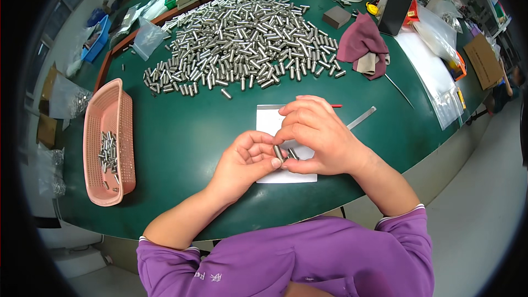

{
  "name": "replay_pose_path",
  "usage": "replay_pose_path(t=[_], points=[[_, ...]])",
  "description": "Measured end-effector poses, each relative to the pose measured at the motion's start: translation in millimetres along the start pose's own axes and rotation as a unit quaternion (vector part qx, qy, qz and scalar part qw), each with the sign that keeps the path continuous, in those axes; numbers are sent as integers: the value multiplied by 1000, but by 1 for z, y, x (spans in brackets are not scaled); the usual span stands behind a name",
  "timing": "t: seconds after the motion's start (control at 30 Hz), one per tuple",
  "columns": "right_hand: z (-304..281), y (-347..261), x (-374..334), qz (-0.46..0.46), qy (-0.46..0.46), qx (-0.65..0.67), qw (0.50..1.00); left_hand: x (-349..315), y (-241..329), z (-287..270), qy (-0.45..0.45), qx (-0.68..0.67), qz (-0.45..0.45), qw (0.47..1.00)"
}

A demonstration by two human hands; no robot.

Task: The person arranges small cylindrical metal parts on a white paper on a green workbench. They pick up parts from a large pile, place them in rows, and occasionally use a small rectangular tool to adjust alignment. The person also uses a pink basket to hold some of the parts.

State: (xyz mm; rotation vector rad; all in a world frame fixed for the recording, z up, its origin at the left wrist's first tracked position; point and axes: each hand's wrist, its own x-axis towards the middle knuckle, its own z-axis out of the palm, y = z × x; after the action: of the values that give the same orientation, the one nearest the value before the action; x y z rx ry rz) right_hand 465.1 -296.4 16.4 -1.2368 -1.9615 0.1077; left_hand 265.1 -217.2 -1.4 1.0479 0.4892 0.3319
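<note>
Above a white sheet of paper (268,122), my two hands meet around small metal pins. My left hand (242,159) is closed, pinching a shiny cylindrical pin (278,153) between its thumb and fingers. The fingers of my right hand (319,135) curl over from the other side, their tips at the same pin. One or two more metal pins (293,154) show under the right palm; the fingers partly hide them. A large heap of similar pins (242,38) covers the far middle of the green table.
A pink plastic basket (127,148) with some pins stands at left. A metal strip (362,117) and a red stick (336,106) lie by the paper. Farther right are a maroon cloth (360,41), a dark block (336,17), a thin rod (399,91) and an upright phone (396,10).
</note>
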Motion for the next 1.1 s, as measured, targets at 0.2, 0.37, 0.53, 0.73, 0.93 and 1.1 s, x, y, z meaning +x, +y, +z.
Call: replay_pose_path(t=[0.2, 0.37, 0.53, 0.73, 0.93, 1.1], points=[[-1, 0, -1, 3, 0, 14, 1000, 0, 3, 0, -11, 2, -6, 1000], [0, 2, -2, 4, -2, 13, 1000, 0, 7, 3, -8, -25, -21, 999], [-2, 1, -1, -2, 1, 13, 1000, 0, -1, -1, -23, -10, 15, 1000], [-1, 1, -2, 6, 0, 31, 999, 1, 0, -5, -31, -38, -5, 999], [-1, 2, -2, 10, 2, 34, 999, -1, 5, 0, -25, -24, -14, 999], [2, 5, -3, 17, 15, 61, 998, 0, 7, 2, -33, -57, -19, 998]])
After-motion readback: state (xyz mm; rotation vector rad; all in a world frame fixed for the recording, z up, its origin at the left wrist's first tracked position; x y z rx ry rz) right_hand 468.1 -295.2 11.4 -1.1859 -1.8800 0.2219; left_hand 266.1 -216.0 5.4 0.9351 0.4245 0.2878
